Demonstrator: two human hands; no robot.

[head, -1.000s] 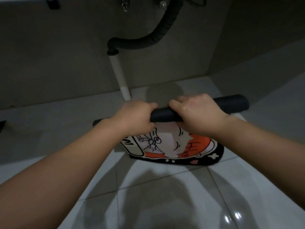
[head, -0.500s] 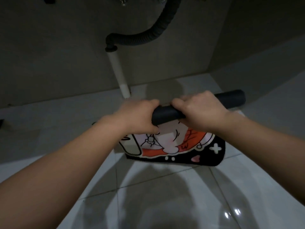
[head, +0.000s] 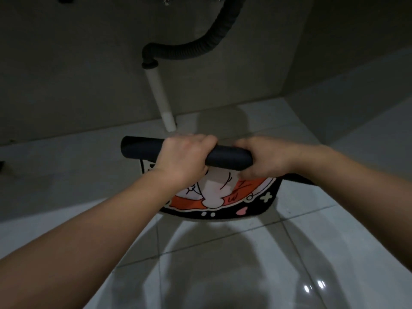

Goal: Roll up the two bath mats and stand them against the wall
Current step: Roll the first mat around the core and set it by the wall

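Both hands are clenched on the dark roll of the bath mat [head: 227, 156], the left hand [head: 181, 158] near its middle, the right hand [head: 266, 159] beside it. The fingers [head: 201, 139] curl over the top. Below them the mat's unrolled cartoon part spreads on the tiled floor [head: 223, 253]; beyond them stands a white drain pipe [head: 159, 97].

Cartoon bath mat [head: 223, 192] half-rolled (dark backing outward) on floor.
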